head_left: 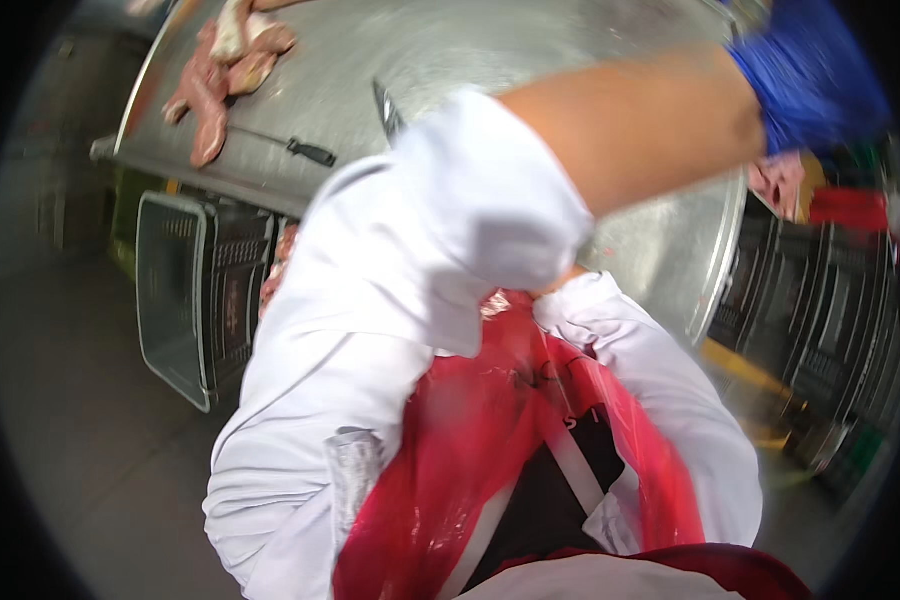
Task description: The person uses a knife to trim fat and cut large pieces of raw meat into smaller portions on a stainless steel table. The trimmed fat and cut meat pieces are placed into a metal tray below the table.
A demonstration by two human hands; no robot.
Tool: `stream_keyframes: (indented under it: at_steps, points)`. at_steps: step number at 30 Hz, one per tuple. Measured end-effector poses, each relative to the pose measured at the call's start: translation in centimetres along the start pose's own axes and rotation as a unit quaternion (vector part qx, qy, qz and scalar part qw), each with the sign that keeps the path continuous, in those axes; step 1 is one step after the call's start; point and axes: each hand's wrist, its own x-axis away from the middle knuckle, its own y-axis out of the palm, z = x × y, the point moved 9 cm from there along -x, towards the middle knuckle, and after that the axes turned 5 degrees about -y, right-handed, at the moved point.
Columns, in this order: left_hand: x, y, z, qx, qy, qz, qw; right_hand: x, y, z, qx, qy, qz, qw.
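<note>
My left arm, in a rolled white sleeve, crosses in front of me to the far right. At its end is my left hand [812,80] in a blue glove, smeared by motion, so its fingers cannot be read; it is over the table's right edge, near pieces of meat [778,184]. My right hand is hidden behind the left sleeve; only a sliver of its wrist [566,280] shows. A knife blade [387,108] sticks out past the left sleeve, its handle out of sight. On the metal table [410,45] lies a thin tool with a black handle [311,152].
Raw meat pieces [206,92] lie at the table's far left. Below that side stands a grey crate [208,300], with more meat [279,265] beside it. Dark crates [820,300] are stacked at the right, near a red object [850,208]. A red plastic apron [470,420] covers my front.
</note>
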Motion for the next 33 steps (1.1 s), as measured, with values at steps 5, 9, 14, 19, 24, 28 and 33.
stream_keyframes:
  at_steps: [5,9,14,19,24,28,33]
  points:
    - [1.4,-2.1,-3.2,-0.122,-0.040,-0.057,0.990,6.1,-20.4,-3.4,0.146,0.061,-0.411,0.898]
    - [16.6,-14.5,-14.7,-0.274,-0.214,0.020,0.937,12.4,-39.2,2.1,0.124,0.140,-0.389,0.902]
    - [29.6,-20.7,-25.0,-0.702,-0.164,-0.057,0.691,17.2,-50.4,3.5,0.070,0.265,-0.221,0.936]
    - [27.9,-19.0,-31.7,-0.767,-0.242,-0.082,0.588,11.0,-46.7,3.0,0.309,0.055,-0.221,0.924]
    - [32.7,-15.6,-30.1,-0.665,-0.416,-0.058,0.618,10.2,-43.7,2.5,0.344,0.000,-0.290,0.893]
    - [35.3,-13.6,-29.8,-0.645,-0.467,-0.095,0.598,9.9,-41.0,3.0,0.384,-0.007,-0.360,0.850]
    - [34.1,-11.2,-30.3,-0.710,-0.384,-0.129,0.576,5.3,-34.8,4.9,0.408,-0.101,-0.312,0.852]
